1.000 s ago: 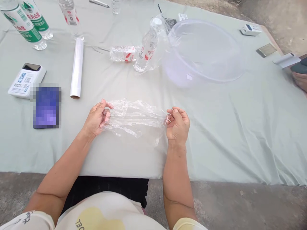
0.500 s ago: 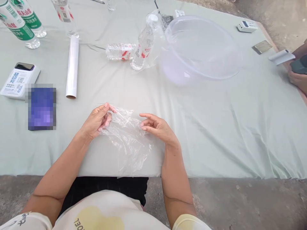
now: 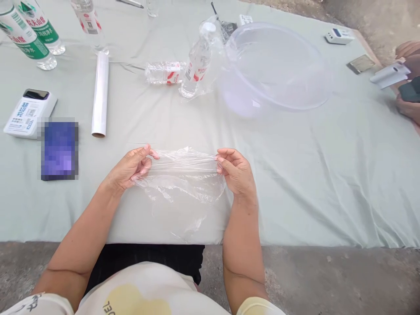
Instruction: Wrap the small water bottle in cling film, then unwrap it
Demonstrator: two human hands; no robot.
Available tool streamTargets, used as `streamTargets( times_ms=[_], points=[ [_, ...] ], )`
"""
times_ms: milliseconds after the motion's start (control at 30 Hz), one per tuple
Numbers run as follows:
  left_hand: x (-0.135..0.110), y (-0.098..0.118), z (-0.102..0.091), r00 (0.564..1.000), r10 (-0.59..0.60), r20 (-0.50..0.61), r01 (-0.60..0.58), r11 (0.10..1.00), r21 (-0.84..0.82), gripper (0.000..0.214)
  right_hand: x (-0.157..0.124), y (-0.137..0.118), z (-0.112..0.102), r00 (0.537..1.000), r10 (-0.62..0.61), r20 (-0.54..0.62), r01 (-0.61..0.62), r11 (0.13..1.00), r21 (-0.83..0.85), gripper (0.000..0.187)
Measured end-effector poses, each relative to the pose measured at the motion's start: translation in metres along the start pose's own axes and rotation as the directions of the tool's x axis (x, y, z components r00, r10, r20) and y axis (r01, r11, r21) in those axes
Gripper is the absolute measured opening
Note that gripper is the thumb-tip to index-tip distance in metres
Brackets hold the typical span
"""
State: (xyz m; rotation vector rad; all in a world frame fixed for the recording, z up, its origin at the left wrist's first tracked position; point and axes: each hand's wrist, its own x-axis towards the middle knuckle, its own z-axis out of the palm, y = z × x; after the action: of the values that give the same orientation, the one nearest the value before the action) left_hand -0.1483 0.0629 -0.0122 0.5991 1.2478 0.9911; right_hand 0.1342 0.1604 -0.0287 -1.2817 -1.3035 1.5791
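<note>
A thin sheet of clear plastic film (image 3: 183,168) is stretched between my two hands, low over the front of the table. My left hand (image 3: 133,166) pinches its left side, thumb on top and fingers curled. At the other side my right hand (image 3: 236,170) grips the film's edge between thumb and fingertips, and taut creases run across from hand to hand. The film's lower part hangs loose and crumpled toward the table's front edge. Beyond my left hand lies a roll of plastic film (image 3: 100,96) on the cloth.
A translucent basin (image 3: 278,107) stands at back right, beside a film-wrapped bottle (image 3: 197,65) and a bottle lying down (image 3: 164,72). Several bottles stand at back left. Left are a white device (image 3: 29,113) and a blurred blue item (image 3: 59,151). Another person's hand (image 3: 408,107) is at right.
My right hand has moved to the right, pulling the crumpled film out wide and taut. My left hand has stayed nearly in place, still gripping its side.
</note>
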Motion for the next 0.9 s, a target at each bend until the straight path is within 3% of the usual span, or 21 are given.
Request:
streamTargets(
  times_ms=[167,267,333,500,667,833,900],
  points=[
    [-0.007,0.005,0.005,0.994,-0.059,0.091,0.038,0.976,0.214,0.043,0.004,0.004,-0.002,0.993,0.010,-0.117,-0.011,1.000,-0.008,0.025],
    [-0.009,0.004,0.008,0.998,-0.064,0.020,0.054,0.945,0.322,0.025,0.005,0.005,-0.001,0.983,-0.010,-0.182,0.007,1.000,-0.017,0.024],
    [-0.008,0.001,0.009,0.999,-0.032,-0.040,0.044,0.935,0.352,0.023,0.006,0.006,-0.002,0.971,-0.043,-0.237,0.029,0.998,-0.062,0.023],
    [-0.002,-0.005,0.008,0.992,0.104,-0.076,-0.084,0.971,0.222,0.030,0.007,0.013,0.000,0.952,-0.116,-0.284,0.041,0.966,-0.256,0.022],
    [-0.003,-0.004,0.013,0.998,0.056,-0.008,-0.055,0.995,0.087,0.039,0.008,0.017,0.004,0.924,-0.212,-0.319,0.099,0.936,-0.337,0.021],
    [-0.006,-0.006,0.015,0.988,0.022,-0.154,0.027,0.949,0.313,0.022,0.012,0.022,0.001,0.907,-0.263,-0.329,0.125,0.914,-0.386,0.021],
    [-0.006,-0.008,0.014,0.972,0.101,-0.212,0.008,0.887,0.461,0.020,0.013,0.024,0.000,0.895,-0.293,-0.335,0.117,0.881,-0.459,0.021]
  ],
)
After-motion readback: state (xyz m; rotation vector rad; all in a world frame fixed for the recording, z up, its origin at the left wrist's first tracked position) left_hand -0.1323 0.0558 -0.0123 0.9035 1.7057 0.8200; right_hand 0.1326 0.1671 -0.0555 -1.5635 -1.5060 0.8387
